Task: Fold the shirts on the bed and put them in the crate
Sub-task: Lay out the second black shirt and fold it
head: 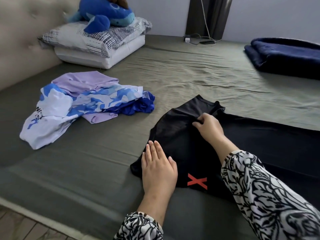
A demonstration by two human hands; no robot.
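Our left hand (158,168) lies flat on the black shirt (174,134), our right hand (208,126) pinching a fold beyond it. Beyond the shirt, to its left, the unfolded shirts (83,104) wait; we see no crate.

Left hand (158,168) flat, fingers straight; right hand (208,126) forward, fingers pinched.

Black shirt (181,135): right part runs out of frame at the right edge and under the right sleeve (270,196). Print on white-and-blue shirt (52,115) crumpled, unreadable. Purple shirt (83,82) largely buried beneath it. Plush toy (105,13) cut off at top edge.
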